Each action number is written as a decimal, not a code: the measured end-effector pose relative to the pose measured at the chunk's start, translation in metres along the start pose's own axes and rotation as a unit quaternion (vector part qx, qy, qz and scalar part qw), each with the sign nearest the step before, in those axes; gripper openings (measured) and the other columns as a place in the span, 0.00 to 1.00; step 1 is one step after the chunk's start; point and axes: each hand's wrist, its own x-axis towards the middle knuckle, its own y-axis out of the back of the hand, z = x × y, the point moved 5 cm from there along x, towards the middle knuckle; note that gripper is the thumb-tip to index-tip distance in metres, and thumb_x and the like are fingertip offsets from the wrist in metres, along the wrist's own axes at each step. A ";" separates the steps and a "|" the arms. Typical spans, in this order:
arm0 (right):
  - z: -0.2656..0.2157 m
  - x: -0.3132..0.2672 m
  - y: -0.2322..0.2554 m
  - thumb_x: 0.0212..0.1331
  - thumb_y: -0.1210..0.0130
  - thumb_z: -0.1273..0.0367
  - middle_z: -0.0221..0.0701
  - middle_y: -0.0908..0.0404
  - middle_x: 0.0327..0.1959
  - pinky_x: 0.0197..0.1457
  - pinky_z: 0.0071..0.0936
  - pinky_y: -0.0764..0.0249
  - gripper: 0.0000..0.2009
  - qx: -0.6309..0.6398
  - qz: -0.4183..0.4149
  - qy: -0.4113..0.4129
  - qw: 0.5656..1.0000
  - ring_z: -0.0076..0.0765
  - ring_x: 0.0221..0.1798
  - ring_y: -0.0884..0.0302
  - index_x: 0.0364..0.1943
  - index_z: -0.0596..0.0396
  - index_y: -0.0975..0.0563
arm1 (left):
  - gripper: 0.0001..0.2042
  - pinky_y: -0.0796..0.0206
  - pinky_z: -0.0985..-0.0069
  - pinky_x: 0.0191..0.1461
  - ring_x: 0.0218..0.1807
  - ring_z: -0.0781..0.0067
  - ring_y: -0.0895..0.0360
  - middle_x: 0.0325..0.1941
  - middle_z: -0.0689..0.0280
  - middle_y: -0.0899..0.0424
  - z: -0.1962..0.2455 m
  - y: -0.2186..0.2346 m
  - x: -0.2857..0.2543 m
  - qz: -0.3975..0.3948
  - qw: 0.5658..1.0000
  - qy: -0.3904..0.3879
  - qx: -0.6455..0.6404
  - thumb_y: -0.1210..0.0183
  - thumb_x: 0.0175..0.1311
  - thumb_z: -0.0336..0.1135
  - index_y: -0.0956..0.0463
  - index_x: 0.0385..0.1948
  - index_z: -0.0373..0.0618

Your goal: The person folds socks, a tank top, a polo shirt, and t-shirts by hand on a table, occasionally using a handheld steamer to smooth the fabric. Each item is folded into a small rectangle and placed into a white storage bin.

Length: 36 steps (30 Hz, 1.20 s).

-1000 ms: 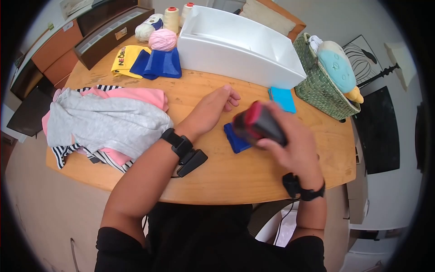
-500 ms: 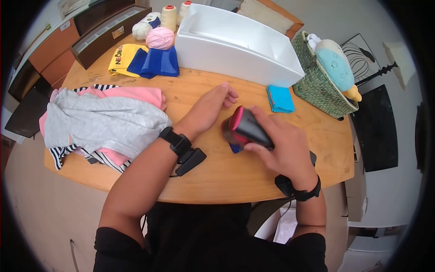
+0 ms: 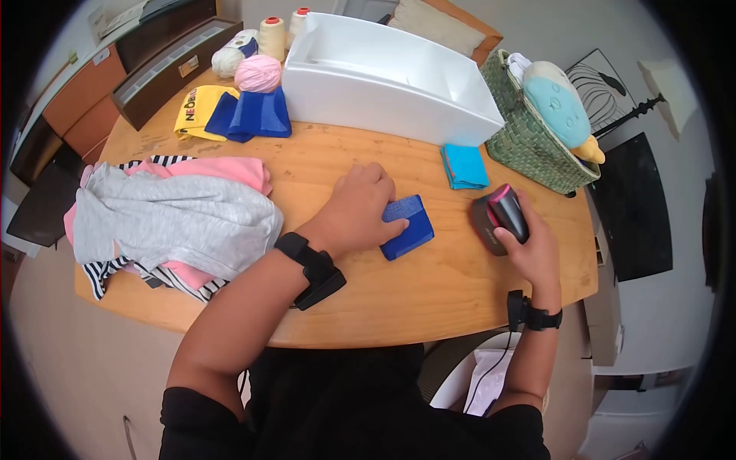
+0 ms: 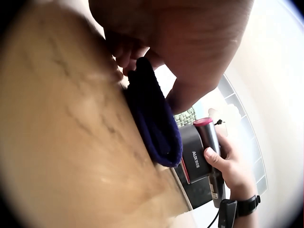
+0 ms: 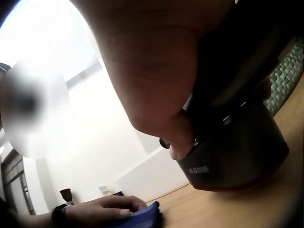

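Observation:
My left hand (image 3: 356, 211) is at the left edge of a small folded blue cloth (image 3: 414, 231) on the wooden table, thumb over its top and fingers at its edge. Seen edge-on in the left wrist view, the thick folded cloth (image 4: 159, 128) sits between thumb and fingertips. My right hand (image 3: 537, 253) grips a black-and-pink handheld steam iron (image 3: 491, 218) by its handle, to the right of the cloth. In the right wrist view the thumb wraps the handle, and the iron's base (image 5: 237, 156) is close over the table. A folded turquoise cloth (image 3: 465, 167) lies beyond the iron.
A clothes pile (image 3: 176, 218) covers the table's left side. Behind stand a white bin (image 3: 383, 115), a green woven basket (image 3: 529, 153) with plush toys, and a pink yarn ball (image 3: 258, 73). Near the yarn lie yellow (image 3: 195, 113) and blue cloths (image 3: 261, 115).
My right hand has carried the steam iron off the blue cloth to the right. My left hand has moved in and taken the cloth's left edge between thumb and fingers.

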 end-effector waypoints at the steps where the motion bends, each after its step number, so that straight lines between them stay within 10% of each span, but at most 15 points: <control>1: 0.017 -0.003 0.002 0.54 0.26 0.63 0.46 0.12 0.52 0.54 0.44 0.19 0.38 -0.012 -0.006 -0.019 1.000 0.56 0.53 0.13 0.73 0.46 0.26 | 0.17 0.32 0.60 0.60 0.55 0.50 0.26 0.48 0.57 0.23 0.002 -0.002 0.000 -0.008 1.000 -0.002 0.019 0.28 0.59 0.44 0.21 0.40 0.43; 9: 0.080 -0.009 0.013 0.55 0.27 0.66 0.46 0.13 0.54 0.57 0.42 0.20 0.38 0.007 -0.016 -0.089 0.996 0.55 0.55 0.13 0.74 0.47 0.28 | 0.15 0.33 0.61 0.57 0.52 0.53 0.23 0.46 0.60 0.21 0.005 -0.001 0.000 -0.055 0.998 -0.035 -0.022 0.29 0.62 0.37 0.26 0.44 0.46; 14: 0.025 0.003 0.014 0.59 0.29 0.65 0.49 0.17 0.57 0.62 0.43 0.23 0.32 -0.067 0.093 0.023 0.993 0.57 0.60 0.19 0.68 0.58 0.25 | 0.12 0.27 0.74 0.48 0.45 0.78 0.19 0.47 0.67 0.17 -0.002 -0.003 0.005 -0.082 0.948 0.073 -0.299 0.34 0.72 0.27 0.29 0.47 0.44; 17: -0.030 0.000 -0.028 0.63 0.29 0.61 0.39 0.15 0.55 0.63 0.38 0.23 0.31 0.169 0.018 -0.036 0.985 0.42 0.59 0.18 0.68 0.58 0.25 | 0.11 0.26 0.80 0.53 0.49 0.85 0.21 0.48 0.70 0.19 -0.009 -0.011 0.008 -0.048 0.841 0.092 -0.531 0.37 0.74 0.24 0.31 0.49 0.44; 20: -0.064 0.001 -0.082 0.66 0.30 0.63 0.38 0.15 0.55 0.62 0.34 0.22 0.30 0.328 -0.092 -0.021 0.940 0.35 0.60 0.18 0.69 0.57 0.27 | 0.13 0.24 0.82 0.51 0.50 0.85 0.19 0.48 0.69 0.21 -0.012 -0.010 0.010 -0.031 0.824 0.085 -0.559 0.39 0.73 0.19 0.34 0.48 0.43; 22: -0.086 0.008 -0.103 0.70 0.34 0.68 0.37 0.16 0.58 0.65 0.31 0.22 0.26 0.525 -0.161 -0.038 0.835 0.30 0.63 0.20 0.69 0.59 0.28 | 0.13 0.24 0.82 0.51 0.50 0.85 0.19 0.48 0.69 0.21 -0.012 -0.010 0.009 -0.038 0.823 0.083 -0.560 0.38 0.72 0.19 0.34 0.47 0.43; 25: -0.095 0.018 -0.108 0.72 0.39 0.74 0.34 0.17 0.60 0.68 0.29 0.24 0.21 0.592 -0.125 -0.037 0.795 0.27 0.64 0.21 0.66 0.60 0.27 | 0.13 0.24 0.82 0.51 0.50 0.85 0.19 0.49 0.69 0.21 -0.012 -0.009 0.008 -0.039 0.815 0.083 -0.572 0.38 0.73 0.20 0.34 0.47 0.43; 31: -0.032 0.064 -0.090 0.76 0.43 0.72 0.29 0.19 0.62 0.67 0.30 0.24 0.21 0.504 -0.053 -0.052 0.860 0.24 0.61 0.21 0.69 0.60 0.28 | 0.13 0.24 0.76 0.58 0.52 0.77 0.18 0.53 0.66 0.20 -0.016 -0.013 0.008 -0.061 0.828 0.108 -0.547 0.39 0.76 0.23 0.32 0.55 0.44; 33: -0.005 0.084 -0.075 0.76 0.41 0.69 0.22 0.13 0.52 0.46 0.19 0.28 0.20 0.502 0.000 -0.088 0.860 0.15 0.45 0.22 0.68 0.57 0.26 | 0.13 0.25 0.75 0.59 0.52 0.75 0.18 0.53 0.65 0.20 -0.018 -0.016 0.007 -0.068 0.829 0.122 -0.541 0.40 0.77 0.24 0.31 0.56 0.45; 36: 0.024 0.098 -0.069 0.76 0.41 0.67 0.22 0.13 0.51 0.42 0.18 0.30 0.23 0.440 -0.037 -0.127 0.888 0.14 0.44 0.22 0.71 0.57 0.28 | 0.13 0.26 0.75 0.59 0.52 0.74 0.18 0.54 0.64 0.20 -0.020 -0.019 0.008 -0.090 0.838 0.104 -0.527 0.43 0.77 0.24 0.31 0.58 0.44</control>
